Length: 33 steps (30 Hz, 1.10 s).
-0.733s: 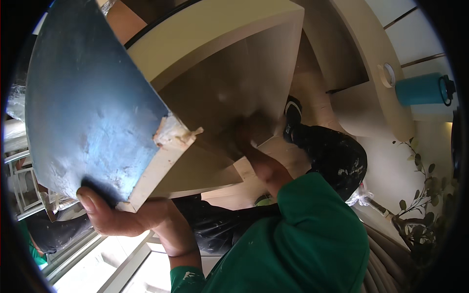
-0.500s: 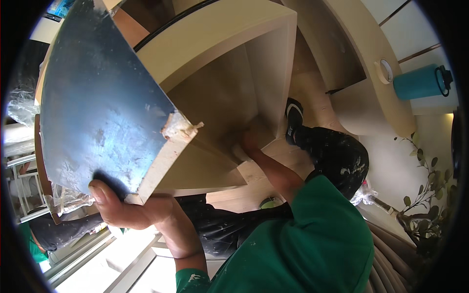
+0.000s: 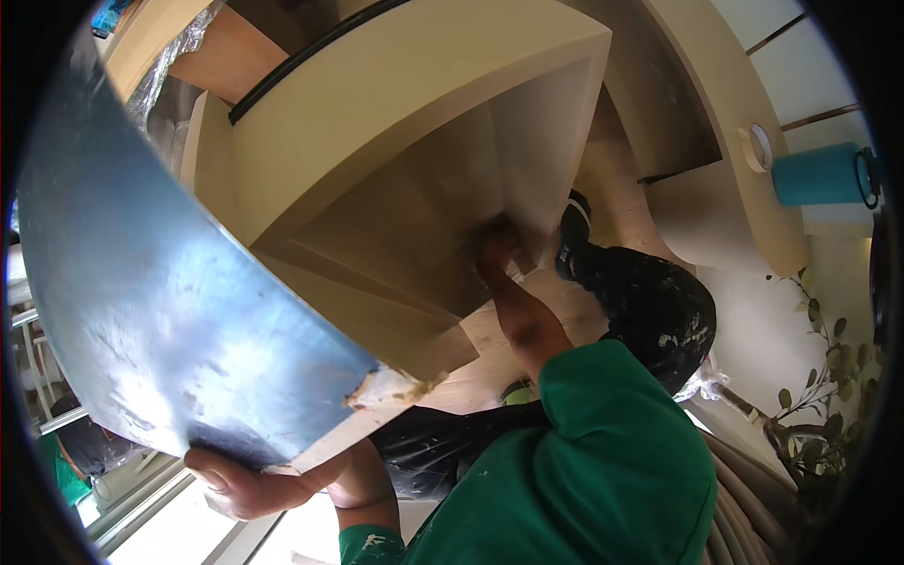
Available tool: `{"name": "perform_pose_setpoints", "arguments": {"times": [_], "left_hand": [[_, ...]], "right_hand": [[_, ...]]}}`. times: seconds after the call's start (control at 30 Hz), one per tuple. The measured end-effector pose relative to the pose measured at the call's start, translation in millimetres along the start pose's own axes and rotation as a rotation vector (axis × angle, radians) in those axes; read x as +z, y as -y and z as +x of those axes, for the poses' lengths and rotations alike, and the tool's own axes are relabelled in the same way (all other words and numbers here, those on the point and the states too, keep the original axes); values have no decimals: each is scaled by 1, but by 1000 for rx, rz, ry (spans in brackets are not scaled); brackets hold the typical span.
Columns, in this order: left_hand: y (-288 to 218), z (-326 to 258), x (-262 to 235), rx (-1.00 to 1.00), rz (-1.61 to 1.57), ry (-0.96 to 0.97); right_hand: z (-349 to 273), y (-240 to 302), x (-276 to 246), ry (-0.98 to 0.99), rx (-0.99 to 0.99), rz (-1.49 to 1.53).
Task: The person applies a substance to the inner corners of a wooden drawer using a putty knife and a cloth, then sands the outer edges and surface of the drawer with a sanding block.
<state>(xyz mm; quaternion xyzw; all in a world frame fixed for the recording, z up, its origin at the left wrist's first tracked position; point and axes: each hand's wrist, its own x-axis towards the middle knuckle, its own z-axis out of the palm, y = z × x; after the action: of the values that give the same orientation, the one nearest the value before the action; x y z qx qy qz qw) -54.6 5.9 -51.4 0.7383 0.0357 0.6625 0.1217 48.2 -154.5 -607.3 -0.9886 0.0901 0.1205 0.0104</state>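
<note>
My left hand (image 3: 250,485) grips the lower corner of a flat board (image 3: 217,320) with a scuffed, shiny blue-grey face and a pale edge. Its thumb lies on the face; the other fingers are hidden underneath. Pale, crusty residue clings to the board's right corner. Deep inside an open-fronted beige cabinet (image 3: 405,104), my right hand (image 3: 499,256) is closed near the inner back corner. Shadow and motion blur hide what it holds. A dark patch shows just beyond its fingers.
A teal bottle (image 3: 819,175) and a roll of tape (image 3: 756,148) are on the curved beige unit at right. Below it stands a leafy plant (image 3: 819,395). My bent leg (image 3: 650,301) in paint-spotted black trousers is beside the cabinet. Clear plastic sheeting (image 3: 169,71) hangs at upper left.
The board has shifted left and down, nearer to me, uncovering more of the cabinet's left side. My right hand has moved up and right inside the cabinet.
</note>
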Motion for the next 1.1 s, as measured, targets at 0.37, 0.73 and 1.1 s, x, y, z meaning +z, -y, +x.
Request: {"name": "perform_pose_setpoints", "arguments": {"times": [0.37, 0.73, 1.1], "left_hand": [[14, -5, 40, -191, -452, 62], [-8, 55, 44, -827, -825, 452], [3, 33, 76, -326, -1101, 180]], "right_hand": [[-18, 6, -121, 269, -802, -111], [14, -41, -139, 178, -1204, -687], [45, -79, -126, 146, -1074, -694]]}}
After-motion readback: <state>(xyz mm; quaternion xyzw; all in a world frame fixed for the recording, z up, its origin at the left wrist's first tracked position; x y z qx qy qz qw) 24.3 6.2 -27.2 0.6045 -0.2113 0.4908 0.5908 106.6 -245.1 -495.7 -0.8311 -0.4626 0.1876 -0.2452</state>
